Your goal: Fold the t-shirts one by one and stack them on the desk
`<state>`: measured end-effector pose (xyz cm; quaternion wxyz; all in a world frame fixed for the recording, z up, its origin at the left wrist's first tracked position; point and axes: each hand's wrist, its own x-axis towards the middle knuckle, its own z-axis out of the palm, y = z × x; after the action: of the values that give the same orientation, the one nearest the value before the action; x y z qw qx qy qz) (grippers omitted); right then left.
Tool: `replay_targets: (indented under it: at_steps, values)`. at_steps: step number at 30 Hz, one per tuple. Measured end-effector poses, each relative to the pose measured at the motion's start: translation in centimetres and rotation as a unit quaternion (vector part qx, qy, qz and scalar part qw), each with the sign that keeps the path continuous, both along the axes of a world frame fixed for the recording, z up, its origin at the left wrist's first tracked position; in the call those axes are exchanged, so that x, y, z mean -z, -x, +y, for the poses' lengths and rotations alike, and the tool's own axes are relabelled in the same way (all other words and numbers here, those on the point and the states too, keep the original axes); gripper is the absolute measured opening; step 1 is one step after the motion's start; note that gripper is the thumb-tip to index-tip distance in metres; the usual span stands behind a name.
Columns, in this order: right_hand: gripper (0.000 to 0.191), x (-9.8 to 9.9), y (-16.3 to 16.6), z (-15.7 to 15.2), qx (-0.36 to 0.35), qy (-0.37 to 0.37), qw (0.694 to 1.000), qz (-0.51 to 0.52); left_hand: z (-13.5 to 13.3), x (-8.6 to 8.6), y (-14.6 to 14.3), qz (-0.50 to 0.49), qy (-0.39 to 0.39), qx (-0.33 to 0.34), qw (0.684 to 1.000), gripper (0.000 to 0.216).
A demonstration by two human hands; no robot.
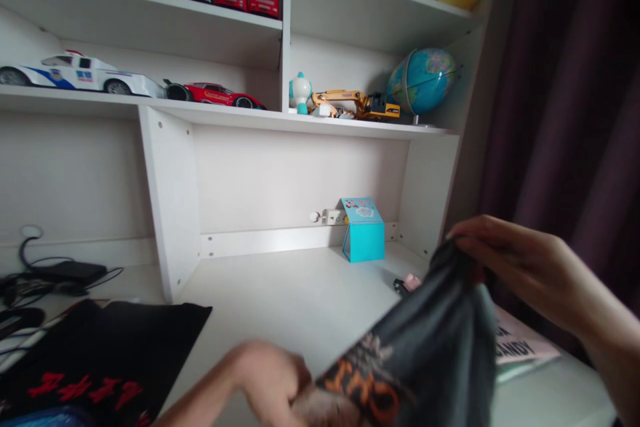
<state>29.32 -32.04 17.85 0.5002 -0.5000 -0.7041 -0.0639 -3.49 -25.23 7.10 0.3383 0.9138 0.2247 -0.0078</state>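
Dark-grey printed cloth [445, 347] slanted down-left from the right hand [540, 273], which pinched its top.
Left hand [270, 373] lay by its lower edge, grip too blurred to tell.

Matt grey cloth [450, 337], smooth white desk [280, 287]

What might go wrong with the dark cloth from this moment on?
The dark cloth, pinched up by the right hand, might knock the small pink item behind it. Its hanging side might also brush and shift the pink lettered cover on the right.
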Motion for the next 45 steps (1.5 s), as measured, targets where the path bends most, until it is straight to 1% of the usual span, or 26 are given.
replay_targets:
  at_steps: [1, 2, 3, 4, 5, 6, 7, 8, 10, 12, 13, 14, 16, 18, 20, 22, 25, 27, 30, 32, 34, 37, 40, 42, 44, 45]
  values:
    - [0.023, -0.4, 0.6, 1.2, 0.008, -0.004, 1.0, 0.002, 1.0, -1.3, 0.3, 0.012, -0.055, -0.07, 0.996, 0.026]
    - [0.023, -0.7, 1.2, 2.3, 0.033, -0.033, 0.999, 0.016, 2.2, -2.6, 0.7, 0.006, -0.123, -0.156, 0.98, 0.028]
    - [0.021, -0.9, 1.8, 3.1, 0.062, -0.069, 0.995, 0.033, 3.4, -3.8, 1.0, -0.026, -0.191, -0.237, 0.952, 0.028]
    - [0.021, -1.0, 2.4, 3.6, 0.083, -0.106, 0.99, 0.049, 4.5, -4.7, 1.3, -0.074, -0.257, -0.304, 0.914, 0.029]
    - [0.02, -0.9, 2.9, 3.8, 0.091, -0.134, 0.985, 0.058, 5.5, -5.3, 1.7, -0.124, -0.312, -0.351, 0.874, 0.032]
    - [0.02, -0.7, 3.4, 3.8, 0.086, -0.151, 0.983, 0.058, 6.4, -5.5, 2.2, -0.164, -0.354, -0.373, 0.842, 0.036]
    - [0.02, -0.1, 3.9, 3.5, 0.068, -0.157, 0.984, 0.047, 7.1, -5.3, 2.7, -0.186, -0.38, -0.377, 0.824, 0.041]
    - [0.02, 0.7, 4.2, 3.2, 0.044, -0.149, 0.988, 0.023, 7.7, -4.7, 3.3, -0.187, -0.39, -0.371, 0.822, 0.046]
    - [0.019, 3.5, 4.7, 2.4, -0.003, -0.079, 0.996, -0.046, 8.7, -2.6, 4.6, -0.128, -0.358, -0.356, 0.854, 0.059]
    - [0.019, 7.3, 5.0, 1.8, -0.041, 0.045, 0.993, -0.101, 9.6, 0.0, 6.0, -0.04, -0.284, -0.36, 0.888, 0.077]
    - [0.02, 9.5, 5.1, 1.6, -0.055, 0.116, 0.985, -0.118, 10.1, 1.2, 6.7, -0.005, -0.248, -0.364, 0.898, 0.082]
    - [0.022, 11.6, 5.1, 1.5, -0.068, 0.184, 0.972, -0.131, 10.7, 2.4, 7.4, 0.02, -0.22, -0.362, 0.906, 0.082]
    - [0.025, 15.3, 5.2, 1.2, -0.094, 0.295, 0.938, -0.154, 11.9, 4.2, 8.7, 0.044, -0.199, -0.352, 0.913, 0.071]
    - [0.028, 17.7, 5.4, 1.2, -0.108, 0.36, 0.911, -0.173, 12.9, 5.3, 9.3, 0.053, -0.206, -0.352, 0.912, 0.054]
    - [0.03, 18.8, 5.4, 1.6, -0.098, 0.371, 0.907, -0.173, 13.6, 6.0, 9.0, 0.041, -0.226, -0.358, 0.905, 0.044]
    - [0.029, 19.3, 5.5, 2.6, -0.065, 0.344, 0.924, -0.153, 13.5, 6.8, 7.7, -0.003, -0.242, -0.346, 0.906, 0.043]
    - [0.031, 20.2, 5.4, 5.1, -0.005, 0.294, 0.945, -0.144, 12.4, 8.2, 4.2, -0.062, -0.226, -0.27, 0.934, 0.05]
    - [0.039, 21.2, 5.3, 6.8, 0.025, 0.288, 0.943, -0.167, 11.4, 9.1, 1.8, -0.057, -0.216, -0.221, 0.949, 0.051]
    - [0.044, 22.5, 5.1, 8.2, 0.057, 0.327, 0.924, -0.191, 10.4, 9.1, -0.2, -0.025, -0.233, -0.207, 0.95, 0.03]
    - [0.042, 22.4, 4.7, 8.0, 0.041, 0.363, 0.915, -0.173, 9.9, 7.9, -0.1, -0.019, -0.226, -0.199, 0.953, 0.021]
    - [0.04, 21.2, 3.7, 6.9, -0.011, 0.396, 0.907, -0.141, 9.2, 5.5, 1.3, -0.032, -0.197, -0.185, 0.962, 0.02]
    - [0.031, 17.4, 1.6, 4.3, -0.108, 0.415, 0.899, -0.09, 7.3, 0.8, 5.0, -0.081, -0.161, -0.195, 0.964, 0.025]
    - [0.022, 12.7, -0.1, 2.9, -0.179, 0.359, 0.916, -0.014, 5.9, -3.6, 9.2, -0.121, -0.12, -0.243, 0.955, 0.03]
    - [0.021, 10.0, 0.0, 4.2, -0.187, 0.302, 0.933, 0.057, 6.5, -5.5, 11.0, -0.153, -0.15, -0.298, 0.93, 0.031]
    - [0.024, 8.0, 1.4, 7.8, -0.158, 0.258, 0.943, 0.14, 8.7, -6.4, 11.5, -0.173, -0.191, -0.35, 0.9, 0.029]
    - [0.025, 7.1, 2.4, 10.3, -0.127, 0.236, 0.945, 0.187, 10.2, -6.6, 11.2, -0.175, -0.197, -0.374, 0.889, 0.027]
